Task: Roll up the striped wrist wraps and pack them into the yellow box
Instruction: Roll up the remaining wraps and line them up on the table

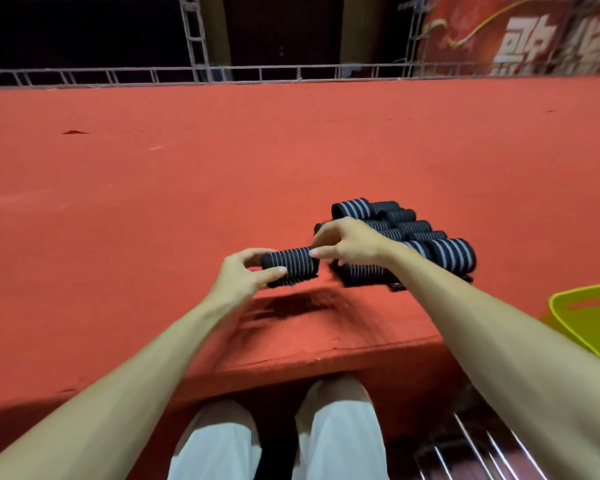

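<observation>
Your knees in white trousers [340, 438] sit below the red-carpeted platform [153, 202]. The yellow box [589, 320] is at its near right edge. Your left hand [243, 275] grips the rolled wrist wrap [290, 266] at one end, and your right hand [347, 242] pinches the other. The pile of striped wraps [406, 230] lies just behind, no label legible. Beyond are a metal truss [194, 39] and a red banner [520, 32] with large white characters, cropped.

A stage or event hall by the look of it — wide red carpeted platform [222, 150], grey metal truss frame [194, 39] running along its far edge, red printed banner with large white characters [520, 39] at far right, black backdrop [66, 29] behind the truss.
</observation>
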The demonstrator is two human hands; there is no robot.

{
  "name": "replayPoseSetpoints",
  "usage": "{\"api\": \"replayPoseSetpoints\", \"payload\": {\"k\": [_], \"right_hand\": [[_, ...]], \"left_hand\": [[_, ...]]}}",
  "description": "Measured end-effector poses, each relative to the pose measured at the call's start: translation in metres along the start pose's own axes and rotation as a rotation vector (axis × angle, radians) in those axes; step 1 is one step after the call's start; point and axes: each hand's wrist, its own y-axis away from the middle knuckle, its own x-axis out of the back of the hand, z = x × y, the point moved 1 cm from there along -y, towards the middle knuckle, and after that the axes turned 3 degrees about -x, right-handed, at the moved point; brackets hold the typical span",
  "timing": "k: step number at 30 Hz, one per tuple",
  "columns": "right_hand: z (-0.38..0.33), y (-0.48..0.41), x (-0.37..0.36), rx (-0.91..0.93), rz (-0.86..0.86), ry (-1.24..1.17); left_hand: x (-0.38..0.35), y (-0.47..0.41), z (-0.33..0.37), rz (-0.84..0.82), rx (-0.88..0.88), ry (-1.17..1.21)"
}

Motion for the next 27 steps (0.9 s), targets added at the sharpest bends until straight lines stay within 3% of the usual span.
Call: {"api": "replayPoseSetpoints", "payload": {"k": [3, 5, 13, 19, 27], "right_hand": [[0.022, 0.005, 0.023, -0.042, 0.188, 0.137], [0.042, 0.003, 0.028, -0.093, 0.218, 0.271], [0.078, -0.006, 0.011, -0.030, -0.001, 0.893], [0.083, -0.004, 0.004, 0.003, 0.055, 0.909], [0.052, 0.009, 0.010, -0.090, 0.075, 0.842]], "left_hand": [[-0.015, -0.005, 0.000, -0.013, -0.003, 0.007], [-0.022, -0.010, -0.004, -0.009, 0.011, 0.016], [-0.032, -0.036, -0.023, 0.011, 0.078, 0.121], [-0.028, -0.048, -0.035, 0.093, 0.130, 0.269], [-0.008, -0.047, -0.030, 0.096, 0.127, 0.363]]}}
